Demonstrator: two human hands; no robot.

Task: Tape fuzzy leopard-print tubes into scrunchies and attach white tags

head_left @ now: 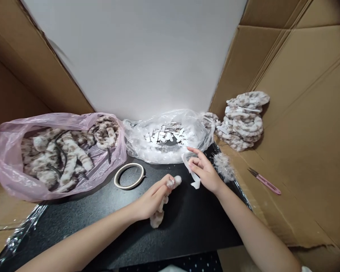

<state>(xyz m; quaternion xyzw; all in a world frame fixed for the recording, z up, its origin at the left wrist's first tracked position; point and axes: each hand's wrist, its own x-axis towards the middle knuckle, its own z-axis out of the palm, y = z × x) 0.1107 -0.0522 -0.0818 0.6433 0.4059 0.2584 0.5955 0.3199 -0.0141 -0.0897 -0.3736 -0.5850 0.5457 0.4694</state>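
My left hand [152,198] is closed round a small strip of white-and-brown plush fur [158,218], held just above the black tabletop. One fluffy pale end pokes out past the fingertips, and the other hangs below the palm. My right hand [204,170] pinches a curling strip of white paper or tape [195,180] between thumb and fingers, its index finger stretched forward. The two hands are apart. Beyond them lies an open clear plastic bag [136,145] with many small white tags [164,135] in it.
A pink plastic bag [5,158] of furry pieces and dark cords stands at left. A tape roll [115,180] lies on the black table [82,226]. To the right are a fur pile [245,122], loose fluff [223,166] and pink-handled snips [268,184] on cardboard.
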